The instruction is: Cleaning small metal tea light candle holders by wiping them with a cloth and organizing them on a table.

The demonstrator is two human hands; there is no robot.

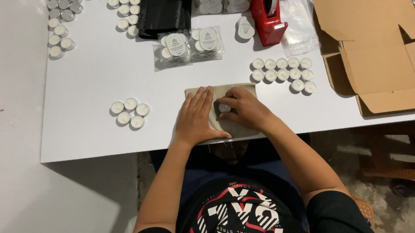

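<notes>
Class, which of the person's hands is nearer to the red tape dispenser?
Right. The right hand lies on the beige pouch, below the tape dispenser; the left hand rests farther left on the pouch.

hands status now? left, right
Left hand: open, flat on the beige fabric pouch.
Right hand: fingers pinching a small white tealight candle on the pouch.

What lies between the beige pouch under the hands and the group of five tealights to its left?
Only bare white table, in the head view: nothing sits between the beige pouch and the five tealights.
</notes>
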